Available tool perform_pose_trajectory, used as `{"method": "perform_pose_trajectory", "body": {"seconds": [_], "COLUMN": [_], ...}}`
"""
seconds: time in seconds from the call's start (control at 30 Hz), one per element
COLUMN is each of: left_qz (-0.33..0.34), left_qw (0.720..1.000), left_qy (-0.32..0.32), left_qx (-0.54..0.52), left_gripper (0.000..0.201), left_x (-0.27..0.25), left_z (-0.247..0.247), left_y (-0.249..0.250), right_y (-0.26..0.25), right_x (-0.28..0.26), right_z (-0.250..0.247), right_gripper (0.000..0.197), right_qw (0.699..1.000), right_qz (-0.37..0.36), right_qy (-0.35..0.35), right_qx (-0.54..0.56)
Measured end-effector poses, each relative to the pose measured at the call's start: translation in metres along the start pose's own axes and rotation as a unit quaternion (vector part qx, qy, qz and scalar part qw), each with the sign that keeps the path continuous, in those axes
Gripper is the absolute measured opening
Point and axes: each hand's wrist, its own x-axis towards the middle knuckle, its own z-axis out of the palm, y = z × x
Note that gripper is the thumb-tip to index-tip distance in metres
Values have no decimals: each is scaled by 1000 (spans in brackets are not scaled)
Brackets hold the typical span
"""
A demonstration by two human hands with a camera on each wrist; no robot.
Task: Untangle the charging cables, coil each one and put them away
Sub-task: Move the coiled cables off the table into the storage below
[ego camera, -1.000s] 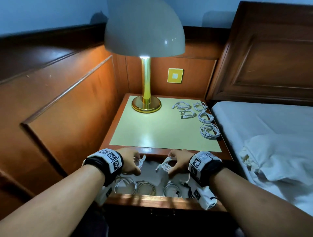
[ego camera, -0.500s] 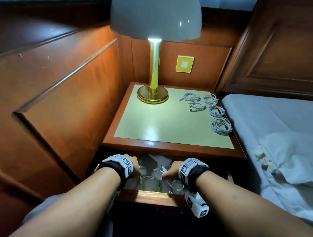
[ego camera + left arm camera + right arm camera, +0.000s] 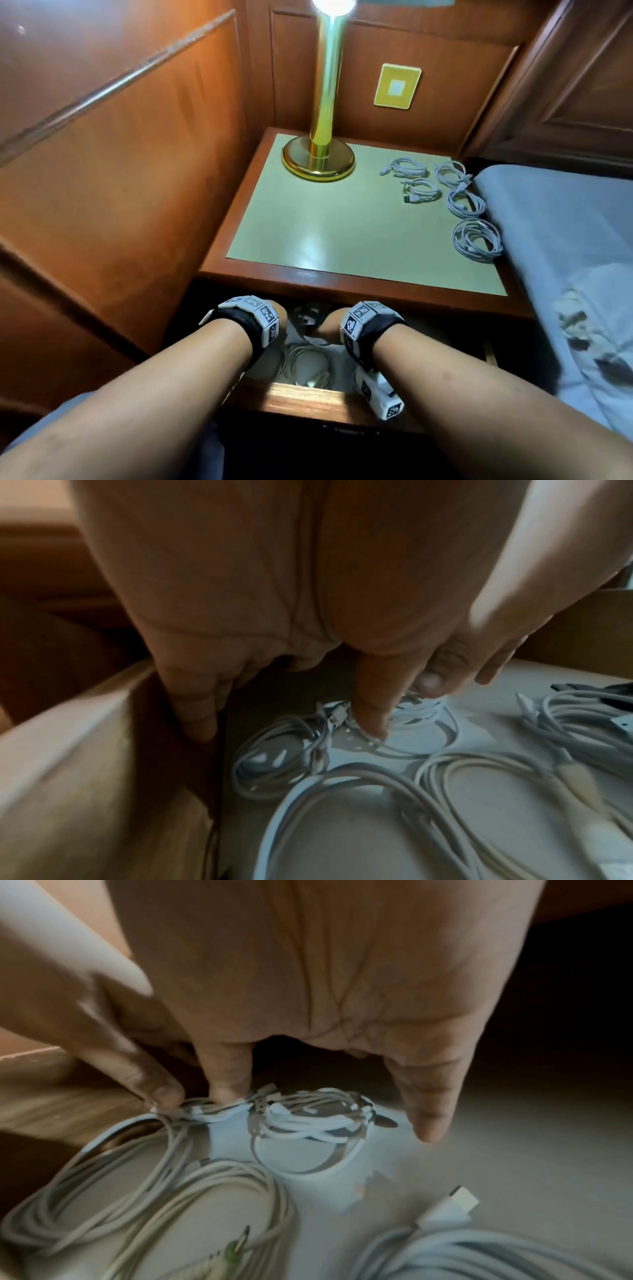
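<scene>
bed (image 3: 548,219) along the right, wood panelling (image 3: 120,154) on the left, nightstand (image 3: 342,277) between them. brass lamp (image 3: 323,102) stands at the back of its green top; i count five white coiled cables (image 3: 476,240) lying along the right edge, near one another. under the top the drawer (image 3: 308,399) is pulled open, both my wrists inside it. more coiled cables (image 3: 308,370) lie on the drawer floor.

left hand (image 3: 308,601): thumb and forefinger pinch a small white coil (image 3: 424,718) that rests on the drawer floor at the back, the other fingers hang loose.

right hand (image 3: 308,988): thumb and a finger pinch another small coil (image 3: 219,1110) low at the drawer floor, little finger straight and free. a tighter coil (image 3: 315,1118) lies just beside it, untouched.
</scene>
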Motion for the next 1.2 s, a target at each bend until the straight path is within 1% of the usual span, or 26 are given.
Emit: {"method": "perform_pose_trajectory", "body": {"seconds": [0.03, 0.07, 0.1, 0.13, 0.17, 0.2, 0.23, 0.27, 0.33, 0.4, 0.47, 0.5, 0.6, 0.67, 0.73, 0.77, 0.83, 0.9, 1.0, 1.1, 1.2], "left_qz": [-12, -20, -16, -4, 4, 4, 2, 7, 18, 27, 46, 55, 78, 96, 108, 115, 117, 106, 71, 34, 11], "left_qw": [1000, 1000, 999, 998, 997, 996, 993, 989, 977, 963, 947, 940, 922, 916, 917, 914, 905, 903, 914, 924, 926], "left_qy": [13, 14, 16, 25, 33, 49, 76, 111, 167, 224, 275, 294, 317, 320, 315, 314, 319, 329, 322, 319, 323], "left_qx": [14, -5, -25, -51, -73, -78, -85, -100, -130, -150, -158, -165, -208, -220, -220, -231, -255, -255, -235, -209, -194], "left_gripper": [30, 21, 21, 27, 29, 26, 25, 28, 36, 36, 31, 30, 25, 35, 49, 53, 54, 56, 72, 77, 84], "left_x": [-7, -51, -92, -134, -165, -188, -207, -223, -251, -263, -274, -275, -269, -266, -260, -255, -246, -234, -217, -202, -189], "left_z": [-2, -15, -22, -32, -42, -49, -54, -59, -71, -87, -102, -108, -121, -130, -138, -142, -152, -164, -183, -205, -232], "left_y": [0, 8, 13, 17, 19, 19, 19, 19, 21, 27, 40, 46, 71, 93, 113, 123, 139, 150, 160, 167, 177], "right_y": [3, 6, 9, 12, 16, 19, 23, 29, 45, 67, 94, 107, 152, 182, 208, 218, 230, 234, 232, 234, 243], "right_x": [-3, -5, -9, -15, -21, -27, -37, -46, -66, -90, -116, -128, -155, -162, -160, -157, -150, -141, -131, -123, -112], "right_z": [0, 1, 0, -1, 0, -1, -3, -6, -17, -30, -43, -49, -55, -50, -41, -36, -30, -34, -52, -65, -64], "right_gripper": [75, 68, 61, 58, 59, 61, 63, 63, 60, 54, 46, 42, 35, 32, 43, 51, 66, 74, 78, 81, 79], "right_qw": [1000, 1000, 1000, 1000, 999, 999, 999, 999, 996, 989, 975, 964, 921, 894, 881, 880, 884, 891, 904, 909, 913], "right_qz": [2, 11, 14, 14, 9, 5, 0, -2, -8, 1, 30, 44, 86, 118, 142, 148, 154, 143, 107, 95, 94], "right_qy": [5, 14, 22, 27, 32, 36, 37, 40, 69, 116, 182, 219, 319, 356, 363, 360, 350, 344, 333, 330, 328], "right_qx": [-5, -8, -8, -1, 11, 21, 27, 34, 58, 87, 123, 143, 207, 245, 268, 271, 269, 261, 247, 234, 222]}}
